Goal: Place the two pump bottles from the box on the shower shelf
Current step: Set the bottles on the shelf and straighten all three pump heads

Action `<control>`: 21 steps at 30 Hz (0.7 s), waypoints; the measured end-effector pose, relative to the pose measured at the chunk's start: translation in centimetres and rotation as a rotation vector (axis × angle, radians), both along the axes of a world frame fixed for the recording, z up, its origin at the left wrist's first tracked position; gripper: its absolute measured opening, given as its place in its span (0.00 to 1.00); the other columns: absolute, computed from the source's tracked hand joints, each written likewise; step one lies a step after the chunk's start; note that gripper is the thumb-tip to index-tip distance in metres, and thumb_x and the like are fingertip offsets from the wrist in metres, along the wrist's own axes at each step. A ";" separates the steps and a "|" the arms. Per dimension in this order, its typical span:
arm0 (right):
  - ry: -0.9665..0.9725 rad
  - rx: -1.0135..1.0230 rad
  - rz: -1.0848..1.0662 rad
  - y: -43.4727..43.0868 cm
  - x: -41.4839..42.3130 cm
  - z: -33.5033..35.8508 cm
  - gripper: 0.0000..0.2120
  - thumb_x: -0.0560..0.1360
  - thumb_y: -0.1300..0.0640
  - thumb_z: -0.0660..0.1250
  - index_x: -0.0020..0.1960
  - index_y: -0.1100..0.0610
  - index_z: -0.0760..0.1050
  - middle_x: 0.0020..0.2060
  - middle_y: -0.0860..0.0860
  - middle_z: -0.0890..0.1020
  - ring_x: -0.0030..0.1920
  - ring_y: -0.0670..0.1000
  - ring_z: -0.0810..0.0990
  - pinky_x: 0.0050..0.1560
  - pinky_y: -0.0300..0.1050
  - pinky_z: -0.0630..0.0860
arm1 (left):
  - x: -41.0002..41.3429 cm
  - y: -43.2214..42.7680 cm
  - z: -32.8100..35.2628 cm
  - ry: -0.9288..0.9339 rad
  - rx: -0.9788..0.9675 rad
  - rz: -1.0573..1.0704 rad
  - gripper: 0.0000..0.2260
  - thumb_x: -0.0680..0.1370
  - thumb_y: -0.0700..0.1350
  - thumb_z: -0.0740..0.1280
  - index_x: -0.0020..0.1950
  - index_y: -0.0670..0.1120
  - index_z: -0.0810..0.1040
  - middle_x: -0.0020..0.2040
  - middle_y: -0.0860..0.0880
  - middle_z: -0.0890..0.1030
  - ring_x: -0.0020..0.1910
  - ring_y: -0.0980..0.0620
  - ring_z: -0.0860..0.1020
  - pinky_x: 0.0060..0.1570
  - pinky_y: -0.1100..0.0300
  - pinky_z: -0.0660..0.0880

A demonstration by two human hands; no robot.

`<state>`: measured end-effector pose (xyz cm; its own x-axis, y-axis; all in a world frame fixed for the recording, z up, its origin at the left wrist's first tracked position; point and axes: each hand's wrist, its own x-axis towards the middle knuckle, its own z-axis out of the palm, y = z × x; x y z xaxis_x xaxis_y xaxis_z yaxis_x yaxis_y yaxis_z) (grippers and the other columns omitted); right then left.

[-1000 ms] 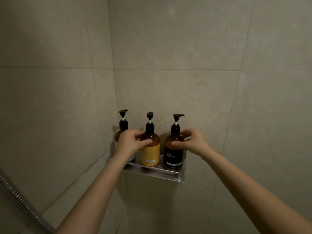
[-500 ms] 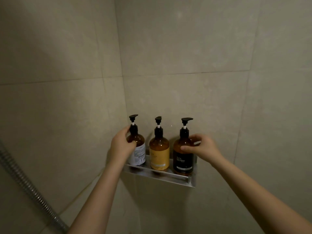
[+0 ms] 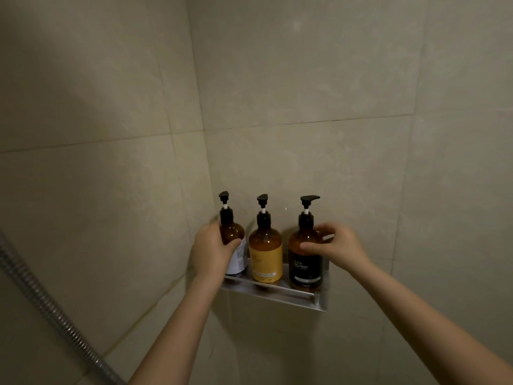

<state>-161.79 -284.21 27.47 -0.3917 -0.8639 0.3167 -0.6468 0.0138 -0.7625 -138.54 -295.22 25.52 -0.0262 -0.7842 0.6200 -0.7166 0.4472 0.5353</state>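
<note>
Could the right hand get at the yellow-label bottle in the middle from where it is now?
Probably yes. The right hand rests on the black-label bottle, right beside the yellow-label bottle, whose front faces the person uncovered. The neighbouring bottles stand close, so fingers would fit best around its neck.

three pump bottles [image 3: 266,245], one shower shelf [image 3: 277,294], two hands [image 3: 212,252], one shower hose [image 3: 52,312]

Beige tiled walls [image 3: 305,79] meeting at a vertical corner, with dark grout lines [image 3: 344,122] between large tiles. Ribbed metal shower hose [image 3: 55,315] crossing the lower left corner diagonally.
</note>
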 end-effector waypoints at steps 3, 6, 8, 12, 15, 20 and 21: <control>0.010 0.003 0.001 -0.1 0.0 0.2 0.30 0.64 0.48 0.77 0.62 0.58 0.74 0.56 0.54 0.80 0.53 0.53 0.79 0.48 0.44 0.76 | 0.1 0.0 0.6 -0.027 0.046 0.013 0.18 0.68 0.53 0.71 0.56 0.47 0.78 0.49 0.45 0.79 0.48 0.47 0.78 0.43 0.56 0.76; 0.006 0.004 0.012 -0.1 -0.1 0.2 0.31 0.63 0.48 0.77 0.62 0.58 0.74 0.57 0.55 0.80 0.54 0.53 0.79 0.52 0.48 0.78 | 0.6 -0.8 1.3 0.070 0.139 -0.114 0.18 0.70 0.43 0.69 0.59 0.45 0.77 0.52 0.43 0.80 0.49 0.47 0.78 0.37 0.64 0.70; -0.006 0.008 0.016 -0.2 -0.2 0.2 0.31 0.63 0.49 0.78 0.62 0.58 0.74 0.57 0.55 0.79 0.54 0.54 0.79 0.53 0.49 0.78 | 1.0 -1.4 1.6 0.131 0.246 -0.218 0.23 0.69 0.37 0.68 0.64 0.45 0.74 0.58 0.44 0.80 0.57 0.46 0.77 0.44 0.63 0.69; -0.019 0.025 0.020 -0.3 -0.4 0.3 0.31 0.62 0.49 0.78 0.62 0.59 0.74 0.57 0.55 0.79 0.54 0.54 0.78 0.51 0.47 0.77 | 1.8 -1.6 1.4 0.114 0.255 -0.243 0.29 0.68 0.35 0.69 0.69 0.46 0.70 0.63 0.46 0.78 0.62 0.48 0.75 0.53 0.63 0.67; -0.004 0.028 0.015 -0.3 -0.5 0.3 0.32 0.62 0.48 0.78 0.62 0.59 0.74 0.57 0.55 0.79 0.54 0.54 0.79 0.50 0.46 0.76 | 2.0 -1.1 1.0 0.064 0.175 -0.183 0.26 0.67 0.42 0.73 0.64 0.46 0.75 0.55 0.48 0.81 0.51 0.54 0.77 0.45 0.67 0.70; 0.001 0.014 0.012 -0.2 -0.4 0.2 0.32 0.62 0.48 0.78 0.62 0.59 0.74 0.57 0.55 0.80 0.54 0.54 0.79 0.51 0.48 0.78 | 1.8 -1.3 2.5 -0.040 0.233 -0.194 0.11 0.68 0.46 0.72 0.48 0.44 0.81 0.41 0.47 0.81 0.44 0.48 0.80 0.34 0.64 0.70; 0.003 0.013 0.013 -0.2 -0.4 0.2 0.33 0.62 0.48 0.78 0.62 0.59 0.74 0.57 0.55 0.80 0.54 0.54 0.79 0.51 0.48 0.78 | 1.7 -1.6 2.8 -0.021 0.272 -0.198 0.12 0.68 0.44 0.71 0.50 0.43 0.81 0.45 0.45 0.82 0.48 0.46 0.80 0.38 0.61 0.72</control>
<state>-162.21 -284.38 27.68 -0.3795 -0.8730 0.3065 -0.6494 0.0154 -0.7603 -136.81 -296.80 28.28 -0.2048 -0.8992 0.3866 -0.6425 0.4214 0.6400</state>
